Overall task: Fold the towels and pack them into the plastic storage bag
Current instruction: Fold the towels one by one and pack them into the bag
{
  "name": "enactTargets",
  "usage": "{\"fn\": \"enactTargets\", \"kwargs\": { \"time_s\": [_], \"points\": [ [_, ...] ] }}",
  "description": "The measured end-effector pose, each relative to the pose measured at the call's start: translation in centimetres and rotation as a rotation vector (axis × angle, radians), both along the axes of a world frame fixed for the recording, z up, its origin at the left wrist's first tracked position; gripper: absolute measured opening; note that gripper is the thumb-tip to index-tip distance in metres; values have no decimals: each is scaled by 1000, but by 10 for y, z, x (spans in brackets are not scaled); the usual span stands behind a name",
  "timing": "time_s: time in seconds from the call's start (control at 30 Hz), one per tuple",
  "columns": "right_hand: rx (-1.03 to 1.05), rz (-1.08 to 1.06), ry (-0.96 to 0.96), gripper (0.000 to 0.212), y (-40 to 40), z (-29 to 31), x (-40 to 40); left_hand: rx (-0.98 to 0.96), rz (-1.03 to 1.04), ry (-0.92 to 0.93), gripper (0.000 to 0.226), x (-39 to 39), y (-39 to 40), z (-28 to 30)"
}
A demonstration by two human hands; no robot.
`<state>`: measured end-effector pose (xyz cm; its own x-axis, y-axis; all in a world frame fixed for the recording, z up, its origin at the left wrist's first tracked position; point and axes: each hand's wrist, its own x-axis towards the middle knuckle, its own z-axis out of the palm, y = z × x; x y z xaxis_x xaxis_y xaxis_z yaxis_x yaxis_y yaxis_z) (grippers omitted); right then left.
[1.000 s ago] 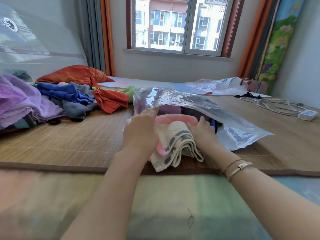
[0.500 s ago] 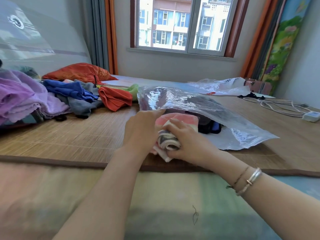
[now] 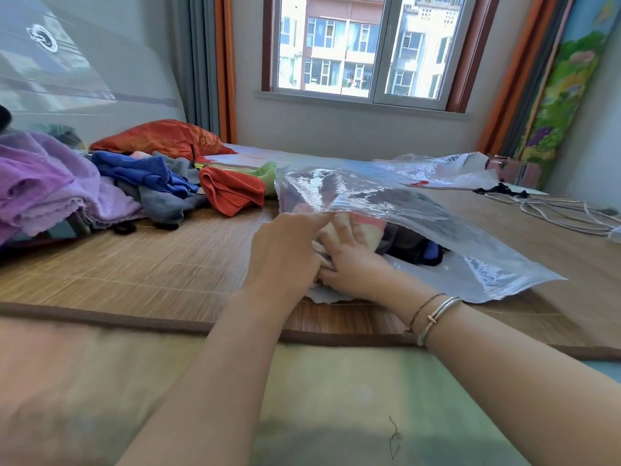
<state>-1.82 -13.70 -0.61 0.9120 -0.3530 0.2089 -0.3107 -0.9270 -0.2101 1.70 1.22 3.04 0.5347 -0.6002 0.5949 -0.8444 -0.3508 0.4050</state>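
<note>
A clear plastic storage bag [image 3: 437, 223] lies on the bamboo mat [image 3: 134, 264] with its mouth toward me and dark towels inside. My left hand [image 3: 285, 250] pinches the bag's upper lip and lifts it. My right hand [image 3: 353, 264] grips a folded pink-and-cream towel [image 3: 366, 230] that sits in the bag's mouth, mostly hidden by both hands. Loose towels wait at the left: an orange one [image 3: 232, 193], a blue one [image 3: 144, 173], a grey one [image 3: 164, 203] and a green one [image 3: 268, 176].
Purple cloth [image 3: 43, 186] is heaped at the far left, with an orange pillow [image 3: 161, 139] behind the towels. A second plastic bag [image 3: 437, 169] lies at the back right. White cables [image 3: 551, 210] trail along the right side. A soft blanket [image 3: 302, 398] covers the near edge.
The folded pink-and-cream towel has gone from outside the bag's mouth to inside it. My right hand shifted onto the towel's front, and my left hand now holds up the bag's lip.
</note>
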Motion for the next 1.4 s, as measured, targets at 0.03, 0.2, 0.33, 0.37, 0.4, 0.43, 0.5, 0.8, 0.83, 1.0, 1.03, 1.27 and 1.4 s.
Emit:
{"fn": "enactTargets", "kwargs": {
  "time_s": [0.03, 0.2, 0.33, 0.37, 0.4, 0.43, 0.5, 0.8, 0.83, 1.0, 1.03, 1.27, 1.4],
  "points": [
    [-5, -40, 25, 65, -4, 2, 6, -21, -5, 4, 59, 0, -1, 1],
    [-32, -218, 109, 61, -16, 4, 54, -51, 0, -20, 57, 8, -3, -6],
    [-8, -292, 60, 46, -35, 1, 77, -59, 30, -48, 40, 26, -3, -18],
    [-36, -309, 64, 48, -35, -1, 78, -63, 31, -46, 45, 30, -2, -19],
    [-74, -312, 57, 51, -32, -2, 76, -64, 33, -54, 49, 32, 0, -21],
    [-128, -286, 27, 54, -31, -5, 74, -61, 36, -66, 49, 34, 1, -22],
    [-177, -221, 1, 62, -23, -8, 57, -28, 25, -56, 49, 34, 2, -23],
    [-328, -34, -17, 59, 52, 0, -44, -28, -151, 195, 61, 15, 21, -24],
    [-358, 9, -73, 51, 64, 4, -50, -53, -133, 216, 59, 16, 30, -22],
    [-307, 139, -229, 24, 113, 23, -33, -170, 62, 228, 50, 28, 79, -15],
    [-292, 171, -245, 23, 123, 25, -23, -180, 115, 221, 50, 32, 93, -13],
    [85, 351, -222, 29, 186, 12, 83, -332, 511, 275, 47, 78, 195, -8],
    [287, 375, -291, 52, 226, 1, 150, -397, 669, 324, 50, 103, 241, -15]
  ]
}}
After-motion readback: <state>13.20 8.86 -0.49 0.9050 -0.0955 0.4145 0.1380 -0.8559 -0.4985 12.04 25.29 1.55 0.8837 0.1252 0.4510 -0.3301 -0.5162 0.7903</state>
